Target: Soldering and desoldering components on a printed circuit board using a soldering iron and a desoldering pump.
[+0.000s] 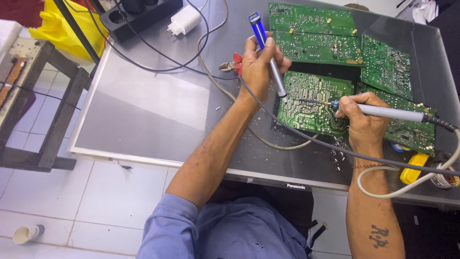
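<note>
circuit board (311, 103) flat on worktop (153, 96), stiff, fragile, best held by edges | my right hand (364, 117) clamped on soldering iron (383, 112), tip touching board | my left hand (258, 64) gripping blue desoldering pump (266, 50) over board's left edge

Bright, even daylight; sharp focus, soft shadows, mild edge distortion.

We see a blue-and-silver desoldering pump (266, 50) held upright, its tip on a green circuit board (311, 103) lying flat. A grey-handled soldering iron (383, 111) lies nearly level, tip touching the board.
</note>
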